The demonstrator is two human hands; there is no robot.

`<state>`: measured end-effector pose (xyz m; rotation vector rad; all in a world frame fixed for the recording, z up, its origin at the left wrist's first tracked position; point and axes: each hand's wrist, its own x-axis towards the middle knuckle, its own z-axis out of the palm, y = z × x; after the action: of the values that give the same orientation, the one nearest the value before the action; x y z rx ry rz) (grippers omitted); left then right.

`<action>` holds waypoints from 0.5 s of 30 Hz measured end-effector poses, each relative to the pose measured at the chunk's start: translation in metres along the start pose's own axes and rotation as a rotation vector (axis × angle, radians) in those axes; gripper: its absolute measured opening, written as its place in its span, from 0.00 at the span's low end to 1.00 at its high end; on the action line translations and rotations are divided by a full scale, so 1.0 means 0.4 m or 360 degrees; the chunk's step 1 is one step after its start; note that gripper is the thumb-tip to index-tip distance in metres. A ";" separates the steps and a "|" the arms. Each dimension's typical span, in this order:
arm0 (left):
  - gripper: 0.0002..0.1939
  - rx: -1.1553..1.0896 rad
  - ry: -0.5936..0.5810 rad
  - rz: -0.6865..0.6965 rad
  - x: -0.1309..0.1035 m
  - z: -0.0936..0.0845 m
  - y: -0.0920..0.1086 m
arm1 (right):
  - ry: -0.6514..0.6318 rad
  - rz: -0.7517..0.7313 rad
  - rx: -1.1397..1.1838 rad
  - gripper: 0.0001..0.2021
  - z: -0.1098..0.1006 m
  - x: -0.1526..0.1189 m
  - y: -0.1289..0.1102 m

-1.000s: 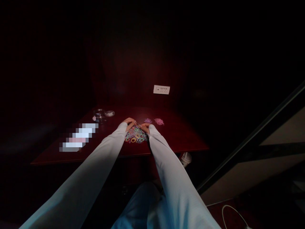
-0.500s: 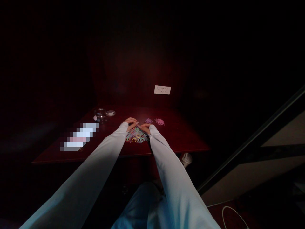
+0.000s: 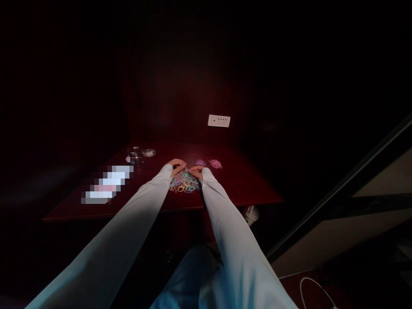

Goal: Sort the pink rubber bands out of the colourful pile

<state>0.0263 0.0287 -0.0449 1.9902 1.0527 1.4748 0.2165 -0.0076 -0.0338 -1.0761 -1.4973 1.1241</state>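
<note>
Works over a heap of mixed coloured hair ties [image 3: 184,183] near the front edge of the table [image 3: 251,189], probably gathered there for short reach and easy picking. Holds the left hand [image 3: 177,166] at about 11 o'clock on the heap and the right hand [image 3: 197,171] at about 1 o'clock, with fingers bent and tips almost together. Cannot tell (too small and too dim at the fingertips) about a grip on any single tie, nor about a gap between finger and thumb. Seems to use this tip-to-tip pose to manage very small things, with the wrists at the flanks and so the nearer part of the heap in plain sight. Has the mixed ties right under the hands and on their 6 o'clock side, very close, perhaps touching. Has a purple pile [image 3: 201,162] at 1 o'clock from the heap, just beyond the right hand, and a pink pile [image 3: 215,164] at 2 o'clock, beside the purple yet apart from it, likely to avoid mixing the colours. Has a clear jar [image 3: 135,155] farther off at 10 o'clock, with a round lid [image 3: 149,152] just beside it, presumably there to free the working area. Faces a white wall socket [image 3: 219,121] between 12 and 1 o'clock.
</note>
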 end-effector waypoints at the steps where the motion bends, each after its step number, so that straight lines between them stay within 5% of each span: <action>1: 0.18 0.0009 -0.0013 -0.0009 0.000 -0.002 0.003 | 0.0041 0.0023 0.0025 0.23 0.000 0.000 0.001; 15: 0.25 0.0008 0.0104 -0.0046 -0.004 0.011 -0.014 | 0.0292 -0.0039 0.0069 0.22 -0.023 0.005 0.016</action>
<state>0.0283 0.0314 -0.0513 1.9341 1.1083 1.5329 0.2260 -0.0029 -0.0386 -1.0974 -1.3334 1.0080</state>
